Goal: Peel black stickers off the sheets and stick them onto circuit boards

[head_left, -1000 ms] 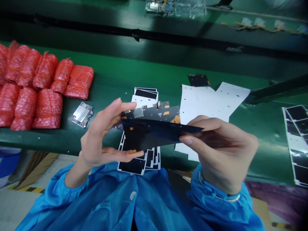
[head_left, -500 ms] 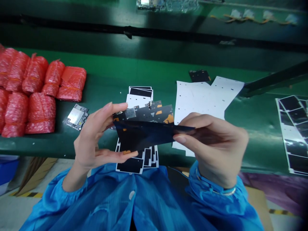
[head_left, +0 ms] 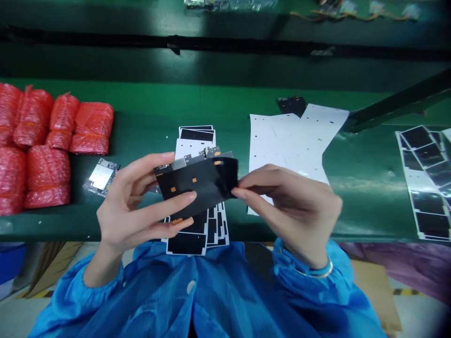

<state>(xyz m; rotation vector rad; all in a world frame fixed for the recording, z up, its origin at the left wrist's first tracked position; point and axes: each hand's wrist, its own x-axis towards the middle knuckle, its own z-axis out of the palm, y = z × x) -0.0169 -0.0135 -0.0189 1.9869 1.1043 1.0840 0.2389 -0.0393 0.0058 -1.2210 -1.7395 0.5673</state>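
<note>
My left hand grips a circuit board by its edges, with one finger laid across its face. A thin black sticker sheet with small cutouts covers most of that face, and orange patches show through. Between thumb and forefinger, my right hand pinches the right end of the sheet, which is curled up off the board. Under the board lie white-backed sheets with black stickers, partly hidden by my left hand and the board.
Red bubble-wrapped bundles are stacked at the left, beside a bare circuit board. A white sheet lies right of centre, with a black board behind it. More sticker sheets sit far right, near a dark bar.
The black sheet now lies over more of the board's face. My right hand has moved left with the sheet's end, and a left finger has come down on the sheet.
</note>
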